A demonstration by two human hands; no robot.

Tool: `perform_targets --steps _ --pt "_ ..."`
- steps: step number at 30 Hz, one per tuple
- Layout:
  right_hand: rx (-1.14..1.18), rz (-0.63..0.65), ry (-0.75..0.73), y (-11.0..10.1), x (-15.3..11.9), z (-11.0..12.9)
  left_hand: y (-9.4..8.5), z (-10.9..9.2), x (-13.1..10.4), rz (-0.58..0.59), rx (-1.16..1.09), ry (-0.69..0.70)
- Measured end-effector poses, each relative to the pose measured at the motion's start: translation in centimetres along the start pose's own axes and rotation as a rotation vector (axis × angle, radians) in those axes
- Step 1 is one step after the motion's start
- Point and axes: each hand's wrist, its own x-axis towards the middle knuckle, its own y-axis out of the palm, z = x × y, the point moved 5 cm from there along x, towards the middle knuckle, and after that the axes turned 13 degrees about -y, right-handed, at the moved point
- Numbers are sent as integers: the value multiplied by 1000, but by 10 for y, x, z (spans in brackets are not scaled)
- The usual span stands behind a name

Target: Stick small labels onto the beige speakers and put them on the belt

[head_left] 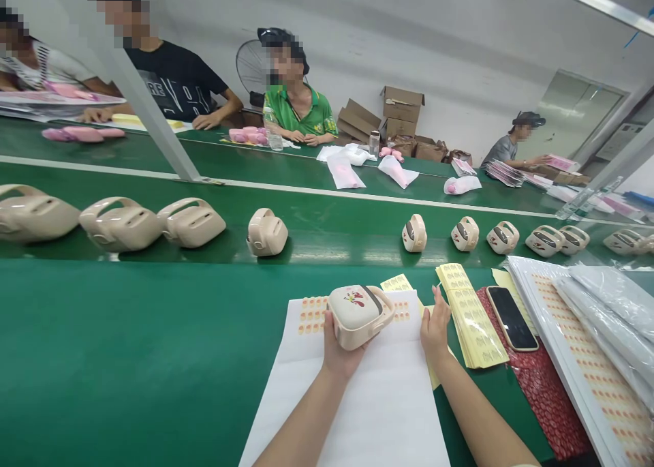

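Note:
My left hand grips a cream handled box from below and the left side; its pale lid carries a red flower print and a dark strip. The box is held over a white sheet with rows of small orange stickers near its top edge. To the right, my right hand is apart from the box, fingers raised and thumb spread, with nothing visible in it. It is near a yellow sticker strip. Another yellow sticker sheet lies partly under the white sheet's top edge.
Several cream boxes, one of them here, line the green belt ahead. At right lie a phone, red bubble wrap and a sticker sheet stack under clear plastic. Several people sit across the belt. A slanted metal post stands front left.

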Motion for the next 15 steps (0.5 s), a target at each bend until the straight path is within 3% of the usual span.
perform_targets --steps 2,4,6,9,12,15 --pt "141 -70 52 -15 3 13 6 4 0 -23 79 2" --pt "359 -76 194 -24 8 28 11 4 -3 -54 166 22" --pt "639 -2 359 -26 14 48 16 1 -9 -95 259 62" --pt "966 88 489 -27 22 78 22 -5 -18 -116 325 103" --pt "1134 37 579 -28 23 92 25 -4 -23 -54 203 13" --pt "1237 -35 650 -25 16 99 26 1 -24 92 -9 -57"
